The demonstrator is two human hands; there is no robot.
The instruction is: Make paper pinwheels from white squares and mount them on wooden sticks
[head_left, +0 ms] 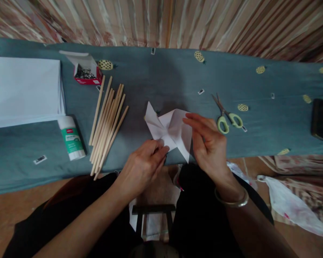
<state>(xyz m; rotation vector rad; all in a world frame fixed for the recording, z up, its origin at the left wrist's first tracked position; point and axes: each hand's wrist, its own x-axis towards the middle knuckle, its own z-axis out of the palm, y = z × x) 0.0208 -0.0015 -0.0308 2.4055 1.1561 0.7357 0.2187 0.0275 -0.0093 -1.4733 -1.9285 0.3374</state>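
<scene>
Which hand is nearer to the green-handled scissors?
Right: the right hand is close to the scissors, on their near left side; the left hand is farther left, pinching the pinwheel-shaped paper.

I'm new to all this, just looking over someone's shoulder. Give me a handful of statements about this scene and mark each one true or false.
1. The left hand and right hand both touch the folded white paper. True.
2. The bracelet is on the left wrist. False: the bracelet is on the right wrist.
3. The wooden sticks lie between the green-and-white tube and the folded white paper. True.
4. The red box is closed. False: the red box is open, with small metal pieces inside.
5. The scissors are in the right hand. False: the scissors lie on the cloth.
6. White sheets lie left of the wooden sticks. True.
</scene>
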